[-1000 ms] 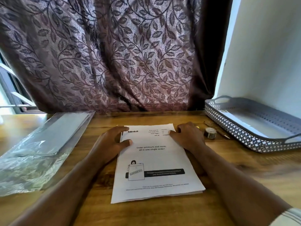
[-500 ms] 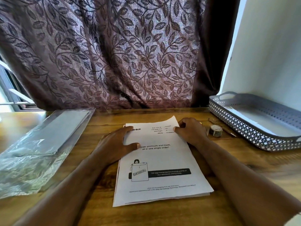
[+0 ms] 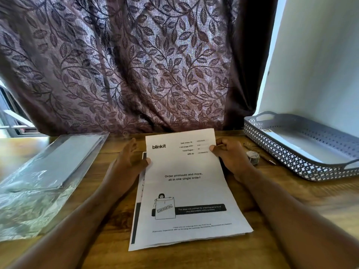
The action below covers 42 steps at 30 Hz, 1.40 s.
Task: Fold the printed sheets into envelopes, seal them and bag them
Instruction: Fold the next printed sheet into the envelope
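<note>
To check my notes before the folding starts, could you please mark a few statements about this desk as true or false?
1. The right hand pinches the top sheet at its far right edge. True.
2. A roll of tape lies between the right hand and the tray. True.
3. The top sheet lies flat. False: its far end is lifted off the stack.
4. The tray is left of the stack. False: it is on the right.
</note>
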{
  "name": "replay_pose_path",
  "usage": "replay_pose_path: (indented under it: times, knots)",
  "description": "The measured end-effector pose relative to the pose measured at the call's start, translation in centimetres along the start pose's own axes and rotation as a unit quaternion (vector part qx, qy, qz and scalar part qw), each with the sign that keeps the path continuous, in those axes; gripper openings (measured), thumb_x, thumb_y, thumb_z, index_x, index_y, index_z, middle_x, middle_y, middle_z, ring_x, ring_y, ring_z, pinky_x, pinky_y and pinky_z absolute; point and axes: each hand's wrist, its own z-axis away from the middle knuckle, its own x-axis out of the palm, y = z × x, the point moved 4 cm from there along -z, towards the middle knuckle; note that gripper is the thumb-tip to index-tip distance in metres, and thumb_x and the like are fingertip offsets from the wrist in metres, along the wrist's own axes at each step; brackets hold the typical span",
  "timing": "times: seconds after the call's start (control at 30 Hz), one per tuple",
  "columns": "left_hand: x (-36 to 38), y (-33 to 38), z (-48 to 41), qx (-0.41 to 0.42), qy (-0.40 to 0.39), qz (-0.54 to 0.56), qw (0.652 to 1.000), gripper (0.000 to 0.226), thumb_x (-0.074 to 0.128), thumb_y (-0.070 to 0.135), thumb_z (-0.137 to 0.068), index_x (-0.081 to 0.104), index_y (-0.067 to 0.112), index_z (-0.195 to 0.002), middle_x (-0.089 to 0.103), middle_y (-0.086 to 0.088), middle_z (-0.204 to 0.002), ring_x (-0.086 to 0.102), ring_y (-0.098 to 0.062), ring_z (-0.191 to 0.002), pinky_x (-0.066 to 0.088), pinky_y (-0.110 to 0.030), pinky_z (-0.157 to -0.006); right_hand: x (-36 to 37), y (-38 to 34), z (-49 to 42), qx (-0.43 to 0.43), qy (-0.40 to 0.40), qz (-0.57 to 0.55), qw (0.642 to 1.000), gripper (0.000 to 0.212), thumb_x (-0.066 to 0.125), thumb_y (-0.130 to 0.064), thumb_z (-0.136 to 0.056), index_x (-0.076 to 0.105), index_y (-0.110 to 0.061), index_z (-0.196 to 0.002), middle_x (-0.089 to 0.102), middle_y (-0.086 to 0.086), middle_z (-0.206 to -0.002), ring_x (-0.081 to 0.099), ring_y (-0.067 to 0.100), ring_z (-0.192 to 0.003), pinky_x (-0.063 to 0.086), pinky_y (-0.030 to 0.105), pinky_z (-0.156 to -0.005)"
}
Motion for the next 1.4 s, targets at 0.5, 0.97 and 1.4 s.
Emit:
replay_pose_path:
  times: [0.5, 0.97, 1.4]
  knots:
    - [0.2, 1.0, 0.7, -0.028, 0.0, 0.27, 0.963, 0.016, 0.054, 0.012, -0.101, 0.067, 0.017, -0.11, 0.078, -0.004, -0.101, 0.076, -0.023, -0.092, 0.058, -0.052, -0.089, 0.2, -0.6, 0.8, 0.03, -0.044, -0.177, 0.983, 0.013, 0.064, -0.013, -0.097, 0.07, -0.005, -0.105, 0.079, 0.006, -0.098, 0.076, 0.027, -0.09, 0.062, 0.043, -0.08]
    - [0.0, 0.4, 0.6, -0.045, -0.003, 0.356, 0.934, 0.017, 0.058, 0.005, -0.097, 0.063, 0.007, -0.112, 0.077, -0.012, -0.103, 0.075, -0.03, -0.089, 0.062, -0.037, -0.068, 0.4, -0.2, 0.6, 0.025, -0.13, -0.222, 0.966, 0.026, 0.06, 0.003, -0.093, 0.069, -0.002, -0.117, 0.075, 0.013, -0.115, 0.071, 0.032, -0.108, 0.054, 0.049, -0.097]
    - [-0.1, 0.5, 0.6, -0.008, 0.004, 0.346, 0.938, 0.018, 0.051, -0.01, -0.092, 0.067, -0.004, -0.091, 0.068, -0.012, -0.078, 0.061, -0.011, -0.053, 0.039, -0.015, -0.039, 0.0, 0.4, 0.1, 0.055, -0.134, -0.247, 0.958, 0.028, 0.054, 0.006, -0.092, 0.079, -0.005, -0.088, 0.076, 0.015, -0.105, 0.066, 0.033, -0.093, 0.058, 0.035, -0.073]
